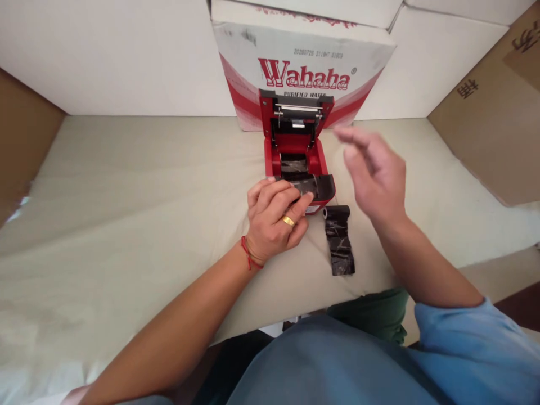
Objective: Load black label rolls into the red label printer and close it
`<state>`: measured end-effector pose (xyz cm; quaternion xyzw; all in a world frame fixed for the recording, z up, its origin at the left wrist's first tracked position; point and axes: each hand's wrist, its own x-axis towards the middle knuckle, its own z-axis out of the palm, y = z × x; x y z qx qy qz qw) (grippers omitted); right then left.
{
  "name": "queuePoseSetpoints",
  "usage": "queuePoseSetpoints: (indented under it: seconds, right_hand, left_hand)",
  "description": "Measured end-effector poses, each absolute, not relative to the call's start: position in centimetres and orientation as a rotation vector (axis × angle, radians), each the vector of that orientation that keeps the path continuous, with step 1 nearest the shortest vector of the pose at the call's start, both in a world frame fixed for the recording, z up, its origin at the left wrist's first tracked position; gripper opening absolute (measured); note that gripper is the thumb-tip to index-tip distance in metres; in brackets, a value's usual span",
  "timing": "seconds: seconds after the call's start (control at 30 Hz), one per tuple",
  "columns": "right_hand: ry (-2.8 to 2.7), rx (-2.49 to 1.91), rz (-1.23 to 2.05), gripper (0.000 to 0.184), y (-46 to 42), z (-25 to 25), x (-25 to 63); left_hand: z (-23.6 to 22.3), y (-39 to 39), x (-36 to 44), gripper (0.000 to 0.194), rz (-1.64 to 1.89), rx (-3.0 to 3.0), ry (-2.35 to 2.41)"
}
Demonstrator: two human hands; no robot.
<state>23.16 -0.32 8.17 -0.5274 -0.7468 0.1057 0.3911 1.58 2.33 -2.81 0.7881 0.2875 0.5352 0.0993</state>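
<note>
A small red printer [282, 160] stands open on the table, its lid tilted up at the back and dark ribbon film showing inside. My left hand [274, 216], with a gold ring and a red wrist thread, rests at the printer's front edge, fingers curled and pinching the black film there. My right hand [373, 171] hovers above the table to the right of the printer, blurred by motion, fingers loosely spread and holding nothing that I can see. A black ribbon roll [340, 239], partly unrolled, lies on the table between my forearms.
A white and red Wahaha water carton [304, 62] stands right behind the printer. White boxes line the back, brown cardboard [493, 112] rises at the right, and more at the left edge. A pale cloth [126, 214] covers the table.
</note>
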Motion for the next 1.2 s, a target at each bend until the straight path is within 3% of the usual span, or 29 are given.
queuePoseSetpoints:
  seconds: [0.1,0.2,0.37,0.53,0.77,0.93,1.2]
  right_hand:
    - [-1.694,-1.342,0.197,0.058,6.5,8.3,24.2]
    - [-1.627,-1.403,0.4,0.068,12.8,7.9,24.2]
    - [-1.641,-1.374,0.606,0.089,13.3,7.8,23.0]
    - [-1.727,-1.209,0.57,0.074,7.0,7.4,24.0]
    - [-1.933,-1.038,0.446,0.057,4.0,2.9,24.8]
    - [-1.847,-1.023,0.4,0.059,3.9,1.5,23.8]
    - [-1.858,-1.033,0.42,0.06,3.8,1.5,23.9]
  left_hand:
    - [-2.3,2.2,1.5,0.039,1.593,2.487,0.95]
    - [-1.8,2.0,1.4,0.043,1.672,2.582,0.927]
    - [-1.6,2.1,1.4,0.046,1.708,2.623,0.887]
    - [-1.8,2.3,1.3,0.047,1.703,2.621,0.877]
    - [-1.8,2.4,1.4,0.046,1.737,2.625,0.863]
    - [-1.2,3.5,0.0,0.047,1.859,2.402,0.974]
    - [-1.0,5.4,-1.3,0.057,1.666,2.064,1.146]
